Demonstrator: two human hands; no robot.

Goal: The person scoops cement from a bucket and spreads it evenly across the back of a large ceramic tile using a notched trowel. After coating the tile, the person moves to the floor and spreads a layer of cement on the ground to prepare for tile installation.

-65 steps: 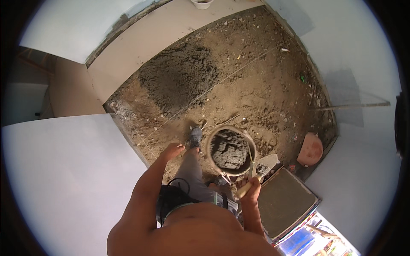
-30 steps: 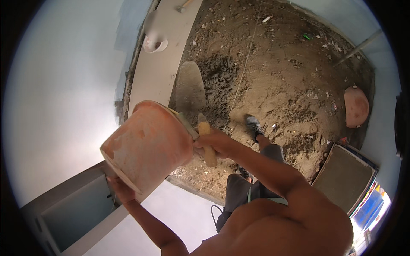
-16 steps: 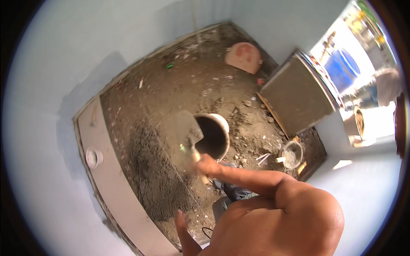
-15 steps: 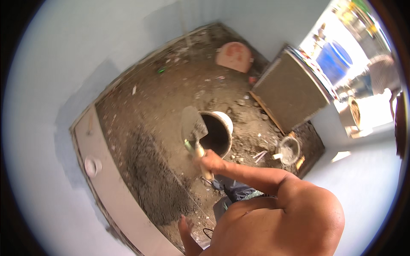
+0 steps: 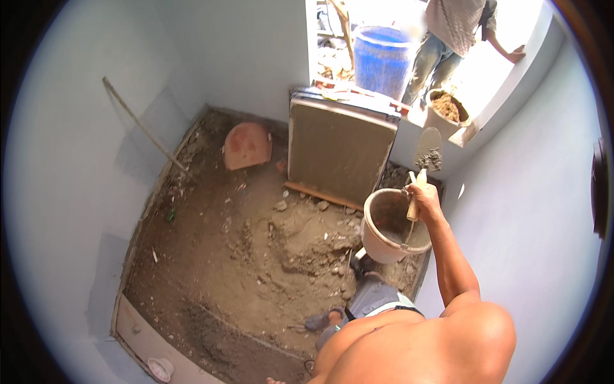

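My right hand point(image 5: 423, 197) is closed around the wooden handle of a trowel point(image 5: 429, 150), whose blade points away and carries a clump of wet mortar. The same hand also seems to hold the wire handle of a pale bucket point(image 5: 385, 251). This bucket hangs tilted below the hand, its inside coated grey. Only the fingertips of my left hand point(image 5: 275, 381) show at the lower edge, near the dark mortar patch point(image 5: 224, 339) on the ground. Beyond the trowel, a second bucket point(image 5: 437, 121) filled with brownish material rests on the sill of the opening.
A framed panel point(image 5: 342, 147) leans under the opening, with a pinkish rounded board point(image 5: 247, 147) beside it. Outside are a blue barrel point(image 5: 382, 63) and another person point(image 5: 455, 29). A pole point(image 5: 144, 125) leans on the left wall. A small white cup point(image 5: 160, 369) sits on the pale ledge.
The view has swung to the right. My right hand has moved toward the opening with the trowel, and the pale bucket is now up off the ground. My left hand has mostly left view.
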